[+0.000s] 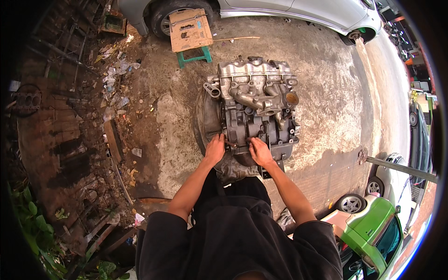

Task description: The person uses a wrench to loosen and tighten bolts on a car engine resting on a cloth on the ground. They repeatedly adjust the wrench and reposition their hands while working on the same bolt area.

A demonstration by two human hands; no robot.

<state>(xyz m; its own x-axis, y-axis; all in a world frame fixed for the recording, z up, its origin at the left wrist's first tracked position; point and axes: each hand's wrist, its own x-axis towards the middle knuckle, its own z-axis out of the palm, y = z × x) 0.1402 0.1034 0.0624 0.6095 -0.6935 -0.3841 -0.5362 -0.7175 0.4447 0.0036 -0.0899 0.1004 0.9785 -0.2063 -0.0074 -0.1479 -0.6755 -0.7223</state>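
Note:
A car engine (254,123) stands in front of me, with a metallic ribbed cover on its far end and a dark block nearer me. A silver intake manifold (256,99) with a round port curves across its middle. My left hand (215,148) is at the block's lower left edge, its fingers curled together against it. To its right, my right hand (259,151) rests at the near part of the block with fingers bent in a pinch. What either hand's fingertips hold, if anything, is too small to make out.
A dark round tyre-like ring (201,119) lies by the engine's left side. Beyond stand a green stool (193,57) with cardboard (190,31) on top and a silver car (261,8). Litter (114,79) spreads on the left. A green vehicle (373,228) is at lower right.

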